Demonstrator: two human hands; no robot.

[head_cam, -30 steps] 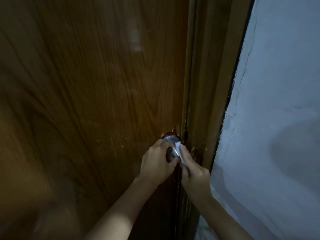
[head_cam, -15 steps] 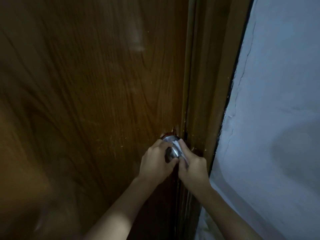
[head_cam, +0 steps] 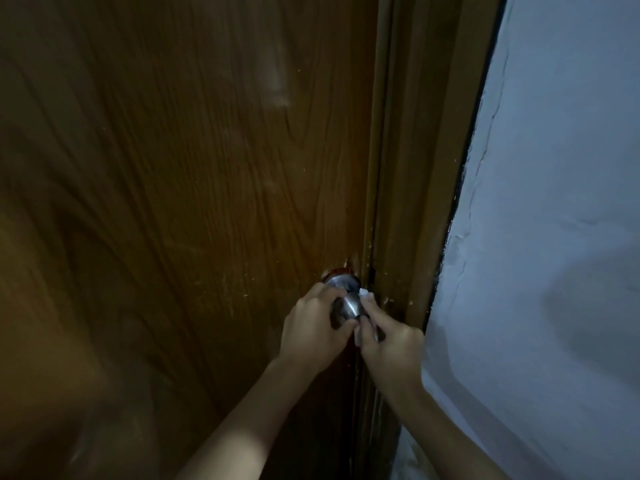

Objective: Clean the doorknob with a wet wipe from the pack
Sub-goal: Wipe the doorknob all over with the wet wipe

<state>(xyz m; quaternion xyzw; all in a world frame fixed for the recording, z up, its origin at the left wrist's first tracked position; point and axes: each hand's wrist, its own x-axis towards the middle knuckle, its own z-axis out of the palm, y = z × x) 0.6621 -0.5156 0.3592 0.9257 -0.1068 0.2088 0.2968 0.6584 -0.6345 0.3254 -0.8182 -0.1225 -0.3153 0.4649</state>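
Left hand (head_cam: 313, 329) wraps the doorknob (head_cam: 347, 304) (metal, round); right hand (head_cam: 391, 344), just right of it, pinches a wet wipe (head_cam: 366, 293) against it.

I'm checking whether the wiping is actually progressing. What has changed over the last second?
The right hand has slid the white wet wipe round the right side of the round silver metal doorknob, so less of the wipe shows now. The left hand still grips the knob's left side. The brown wooden door has not moved.
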